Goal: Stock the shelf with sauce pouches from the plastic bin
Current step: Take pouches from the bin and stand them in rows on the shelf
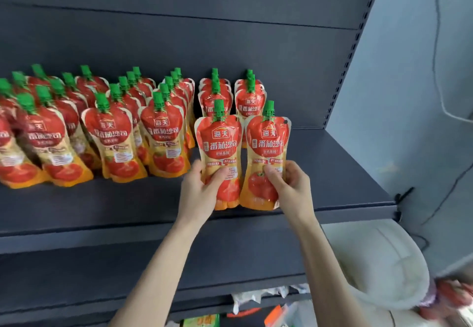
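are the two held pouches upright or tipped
Upright: left pouch and right pouch show green caps on top, gripped low by left hand and right hand.

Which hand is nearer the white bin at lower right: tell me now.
Right. The right hand, gripping the right pouch, is up and left of the white bin; the left hand, gripping the left pouch, is farther left.

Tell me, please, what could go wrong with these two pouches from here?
The left hand holds the left pouch and the right hand the right pouch low down, so either may tip off the shelf edge once released. Pushed back hard, they could topple the short rows behind.
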